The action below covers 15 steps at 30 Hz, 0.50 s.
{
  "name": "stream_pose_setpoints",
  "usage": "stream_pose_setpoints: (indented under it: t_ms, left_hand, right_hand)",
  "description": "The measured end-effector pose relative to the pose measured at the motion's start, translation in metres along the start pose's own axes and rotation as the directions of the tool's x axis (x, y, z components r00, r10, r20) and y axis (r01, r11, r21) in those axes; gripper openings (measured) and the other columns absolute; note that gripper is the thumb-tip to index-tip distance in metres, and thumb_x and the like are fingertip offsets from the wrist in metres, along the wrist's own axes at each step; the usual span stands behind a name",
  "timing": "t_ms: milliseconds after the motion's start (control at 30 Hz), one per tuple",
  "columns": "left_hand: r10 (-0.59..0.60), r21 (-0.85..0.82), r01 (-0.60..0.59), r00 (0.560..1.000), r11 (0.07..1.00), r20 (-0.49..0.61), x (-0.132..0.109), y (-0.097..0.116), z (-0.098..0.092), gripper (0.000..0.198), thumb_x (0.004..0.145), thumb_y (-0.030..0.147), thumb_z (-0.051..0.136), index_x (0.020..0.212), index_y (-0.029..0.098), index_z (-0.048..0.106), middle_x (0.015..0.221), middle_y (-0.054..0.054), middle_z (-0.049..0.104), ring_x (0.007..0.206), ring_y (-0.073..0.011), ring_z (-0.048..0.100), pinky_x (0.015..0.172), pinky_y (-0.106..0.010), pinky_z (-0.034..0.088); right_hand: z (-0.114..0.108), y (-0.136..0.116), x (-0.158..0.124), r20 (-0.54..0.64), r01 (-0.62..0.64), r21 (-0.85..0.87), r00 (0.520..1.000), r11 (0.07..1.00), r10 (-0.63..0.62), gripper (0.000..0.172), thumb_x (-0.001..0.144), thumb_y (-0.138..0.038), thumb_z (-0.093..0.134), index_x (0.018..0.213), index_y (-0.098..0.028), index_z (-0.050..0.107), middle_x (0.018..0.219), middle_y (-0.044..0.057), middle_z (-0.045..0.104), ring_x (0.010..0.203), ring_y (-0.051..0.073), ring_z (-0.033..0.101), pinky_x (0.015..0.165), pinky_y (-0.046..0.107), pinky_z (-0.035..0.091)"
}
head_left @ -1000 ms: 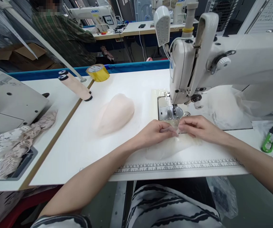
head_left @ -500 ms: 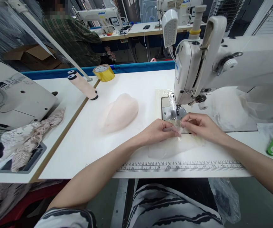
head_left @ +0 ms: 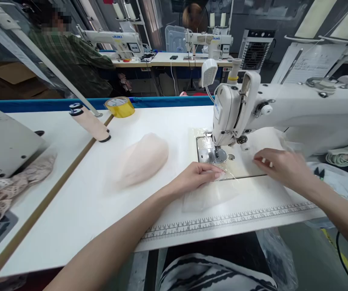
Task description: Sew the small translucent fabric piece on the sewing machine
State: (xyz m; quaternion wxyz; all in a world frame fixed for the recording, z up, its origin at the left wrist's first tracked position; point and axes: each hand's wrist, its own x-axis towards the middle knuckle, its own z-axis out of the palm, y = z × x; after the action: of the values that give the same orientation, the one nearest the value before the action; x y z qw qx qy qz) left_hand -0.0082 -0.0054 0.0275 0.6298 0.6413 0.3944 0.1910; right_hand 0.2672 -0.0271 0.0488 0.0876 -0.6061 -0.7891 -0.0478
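Note:
My left hand (head_left: 202, 177) pinches the edge of a sheer whitish fabric piece (head_left: 208, 198), just in front of the sewing machine's needle plate (head_left: 206, 155). That fabric lies over the table's front part, partly hidden by the fingers. My right hand (head_left: 286, 167) is apart from it, over the right side of the machine bed, with loosely bent fingers and gaps between them; nothing shows in it. Behind that hand lies a pile of sheer white fabric (head_left: 265, 139). Dark tips of thread snips (head_left: 319, 173) show beside the right wrist. A pale pink sheer piece (head_left: 145, 159) lies to the left.
The white sewing machine (head_left: 231, 109) stands at the right. Yellow tape (head_left: 120, 107) and pinkish thread spools (head_left: 91, 123) sit at the back left. A printed ruler (head_left: 210, 222) runs along the front edge. A person in a checked shirt (head_left: 68, 60) is beyond the table.
My right hand has let go of the sheer fabric and moved right, away from the left hand. The left hand keeps its pinch near the needle plate. The view has tilted up and turned.

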Motion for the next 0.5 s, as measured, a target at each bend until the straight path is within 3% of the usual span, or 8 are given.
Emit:
stream_pose_setpoints:
  t_ms: [100,200,300,400,500]
  left_hand:
    - [0.017,-0.031,-0.017,1.000,0.999,-0.002,0.001,-0.002,-0.002,0.031,0.082,0.045,0.061,0.100,0.021,0.071,0.046,0.007,0.034,0.044,-0.0062,0.024,0.044,-0.022,0.017]
    - [0.022,-0.060,-0.022,1.000,0.998,-0.007,0.001,-0.003,-0.004,0.030,0.083,0.044,0.061,0.101,0.022,0.071,0.041,0.009,0.032,0.042,-0.0067,0.024,0.047,-0.022,0.025]
    - [0.028,-0.117,-0.029,1.000,0.993,-0.007,0.001,-0.003,-0.005,0.026,0.085,0.040,0.060,0.099,0.022,0.072,0.036,0.010,0.030,0.042,-0.0073,0.030,0.067,-0.027,0.041]
    - [0.038,-0.164,-0.039,0.999,0.986,-0.008,0.001,-0.004,-0.006,0.023,0.084,0.039,0.061,0.089,0.020,0.073,0.035,0.010,0.030,0.047,-0.0089,0.042,0.090,-0.033,0.039]
    - [0.025,-0.177,-0.031,0.999,0.984,-0.035,0.000,-0.003,-0.005,0.025,0.080,0.042,0.065,0.081,0.018,0.073,0.035,0.010,0.031,0.049,-0.0098,0.044,0.094,-0.035,0.038]
  right_hand:
    - [-0.004,0.025,-0.033,-0.065,-0.093,-0.300,0.995,0.949,0.076,0.031,0.091,-0.035,0.041,0.092,-0.020,0.068,0.082,0.004,0.070,0.053,0.016,0.057,0.040,0.024,0.021]
    - [-0.005,0.048,-0.062,-0.093,-0.188,-0.474,0.982,0.860,0.163,0.031,0.092,-0.035,0.042,0.099,-0.017,0.066,0.090,0.008,0.069,0.057,0.019,0.057,0.037,0.026,0.019]
    - [-0.004,0.062,-0.078,-0.037,-0.236,-0.490,0.968,0.839,0.250,0.035,0.091,-0.041,0.046,0.105,-0.012,0.061,0.096,0.014,0.065,0.056,0.019,0.056,0.037,0.028,0.021]
    - [-0.001,0.068,-0.083,0.027,-0.265,-0.441,0.951,0.857,0.308,0.027,0.090,-0.035,0.048,0.100,-0.013,0.060,0.095,0.015,0.063,0.062,0.021,0.059,0.041,0.029,0.026]
    - [0.004,0.068,-0.081,0.026,-0.283,-0.409,0.947,0.868,0.321,0.017,0.087,-0.024,0.047,0.096,-0.014,0.058,0.093,0.015,0.061,0.061,0.021,0.058,0.043,0.030,0.027]
